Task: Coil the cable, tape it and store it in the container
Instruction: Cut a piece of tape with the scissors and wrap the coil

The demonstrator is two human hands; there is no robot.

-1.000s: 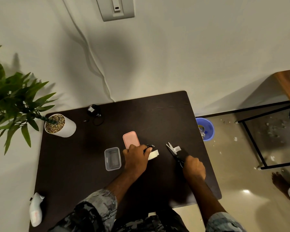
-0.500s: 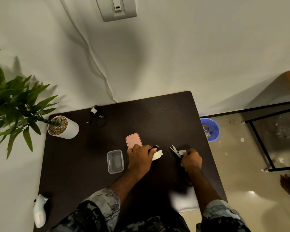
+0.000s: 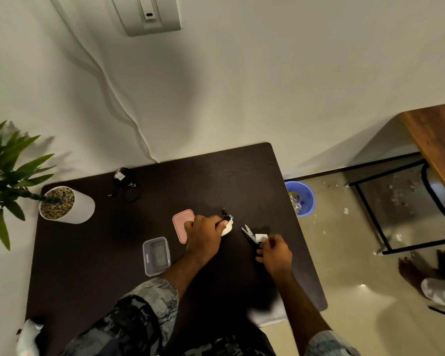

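While my left hand pins the coiled cable at the desk's centre and my right hand pinches a tape piece (scissors beside it), I fear the coil springing loose, container at 8 o'clock.

Left hand hides most of the coiled cable.

Dim, warm indoor light falls from above and behind the person, casting a broad soft shadow on the pale plaster wall. A small glare spot glints on the glossy beige floor. Wide-angle bending curves the edges; corners look soft.
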